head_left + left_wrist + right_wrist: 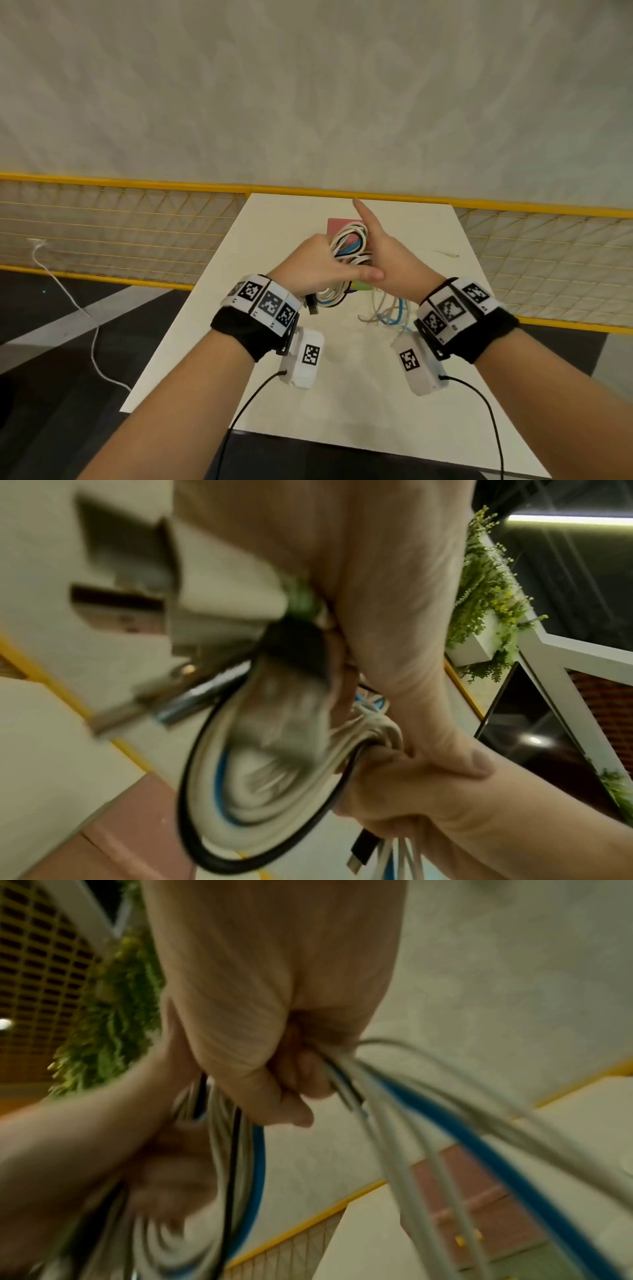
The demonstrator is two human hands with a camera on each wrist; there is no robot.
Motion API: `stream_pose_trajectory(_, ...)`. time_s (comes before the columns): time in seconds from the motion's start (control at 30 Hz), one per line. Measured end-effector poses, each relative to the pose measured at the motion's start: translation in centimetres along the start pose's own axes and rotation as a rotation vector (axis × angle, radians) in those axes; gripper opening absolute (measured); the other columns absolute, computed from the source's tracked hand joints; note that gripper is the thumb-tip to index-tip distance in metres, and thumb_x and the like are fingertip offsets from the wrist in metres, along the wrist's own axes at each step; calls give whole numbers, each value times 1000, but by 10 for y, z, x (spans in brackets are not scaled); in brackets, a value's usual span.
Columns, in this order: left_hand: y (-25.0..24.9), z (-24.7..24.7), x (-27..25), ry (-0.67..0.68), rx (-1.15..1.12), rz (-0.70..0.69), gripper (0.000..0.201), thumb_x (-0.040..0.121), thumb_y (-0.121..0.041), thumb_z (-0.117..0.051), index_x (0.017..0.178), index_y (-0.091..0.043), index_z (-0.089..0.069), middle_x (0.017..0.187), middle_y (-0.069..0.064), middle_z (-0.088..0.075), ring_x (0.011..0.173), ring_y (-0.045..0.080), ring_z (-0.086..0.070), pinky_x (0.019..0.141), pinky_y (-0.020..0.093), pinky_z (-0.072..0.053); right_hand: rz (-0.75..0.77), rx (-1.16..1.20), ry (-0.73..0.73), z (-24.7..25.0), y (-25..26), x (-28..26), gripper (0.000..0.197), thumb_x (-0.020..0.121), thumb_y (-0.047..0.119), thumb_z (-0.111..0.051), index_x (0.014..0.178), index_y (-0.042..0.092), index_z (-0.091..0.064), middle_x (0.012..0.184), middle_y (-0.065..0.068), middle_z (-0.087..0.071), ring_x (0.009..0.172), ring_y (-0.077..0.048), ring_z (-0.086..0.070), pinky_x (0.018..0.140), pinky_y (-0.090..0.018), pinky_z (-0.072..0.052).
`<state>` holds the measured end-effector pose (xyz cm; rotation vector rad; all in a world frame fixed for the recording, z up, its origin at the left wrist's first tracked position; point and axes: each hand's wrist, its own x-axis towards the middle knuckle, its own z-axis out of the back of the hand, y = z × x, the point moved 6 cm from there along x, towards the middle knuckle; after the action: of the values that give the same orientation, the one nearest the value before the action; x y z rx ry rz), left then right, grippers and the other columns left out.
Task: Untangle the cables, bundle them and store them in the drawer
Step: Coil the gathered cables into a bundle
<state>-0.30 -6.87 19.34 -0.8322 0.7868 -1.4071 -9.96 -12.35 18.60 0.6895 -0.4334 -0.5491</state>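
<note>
1. Your left hand grips the coiled cable bundle, with its fingers curled tightly around the white, blue and black loops.
2. You hold the bundle in the air above the white table, over the table's middle part.
3. Your right hand closes on the loose cable ends. The right wrist view shows the lower fingers curled around these white and blue strands, while the index finger points up and away from you.
4. The two hands touch each other; your left thumb lies against the right hand.
5. The loose ends hang from the right hand down toward the table, on the near side of the bundle.
6. A pink box lies on the table directly under the bundle. I cannot tell if this is the drawer.
7. A black plug hangs from the bundle, below your left hand.
</note>
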Motion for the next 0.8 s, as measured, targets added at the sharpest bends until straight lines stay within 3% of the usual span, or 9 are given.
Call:
stream_pose_trajectory(0.1,11,-2,1,43,-27,26,31,72,-27,-84,95,-14,-69,74,-11,-70,64,-3,-62,62,21,-50,-5,290,166,3,1,-7,115,77,-5,-70,147,35,12,87,-5,-67,73,-15,-64,70,-28,-54)
stream_pose_trajectory(0.17,13,-3,1,45,-3,27,32,78,-26,-78,106,-17,-65,94,-4,-72,87,6,-67,82,27,-54,9,392,189,3,-1,-11,108,77,-12,-64,149,31,3,73,4,-59,64,-7,-56,63,-20,-48)
stream_pose_trajectory(0.2,11,-5,1,44,24,26,24,84,-25,-72,106,-17,-66,93,-5,-72,87,4,-66,82,24,-52,14,408,159,4,-4,-11,99,78,-14,-61,149,26,-5,75,3,-59,64,-5,-55,63,-18,-46)
stream_pose_trajectory(0.27,4,-6,-1,36,18,-5,12,94,-22,-61,92,-12,-67,74,-11,-70,69,-5,-62,70,13,-45,22,322,61,11,-10,-13,71,83,-10,-58,142,16,-28,88,-9,-62,76,-11,-60,71,-20,-48)
stream_pose_trajectory(0.33,3,-2,-2,-41,-102,5,21,97,-21,-55,80,-10,-60,62,-4,-64,55,-1,-57,60,9,-44,15,147,-8,17,-21,-18,34,90,3,-56,121,11,-46,87,-8,-60,77,-10,-59,72,-19,-46)
stream_pose_trajectory(0.43,10,3,0,-162,-267,9,36,96,-22,-57,65,-11,-44,47,1,-44,49,21,-47,59,26,-50,-26,91,-13,13,-30,-28,4,98,17,-44,100,15,-48,72,-4,-55,65,-16,-54,62,-22,-45)
stream_pose_trajectory(0.53,16,8,4,-255,-354,36,45,88,-34,-68,61,-11,-41,41,-3,-34,39,17,-35,56,33,-42,-50,156,-22,7,-31,-32,15,100,26,-37,88,22,-45,69,-8,-56,65,-24,-58,69,-33,-48)
stream_pose_trajectory(0.67,20,4,9,-301,-295,113,53,81,-52,-68,54,-16,-40,39,0,-39,39,18,-42,52,26,-44,-113,314,-109,2,-25,-30,24,101,29,-33,86,14,-44,63,2,-39,49,-10,-42,57,-41,-50)
stream_pose_trajectory(0.8,11,-14,11,-263,-232,154,41,84,-58,-59,68,-21,-52,38,-10,-48,38,9,-48,44,18,-42,-70,150,-190,0,-5,-19,28,101,25,-30,102,4,-49,64,5,-44,50,-9,-40,52,-32,-39)
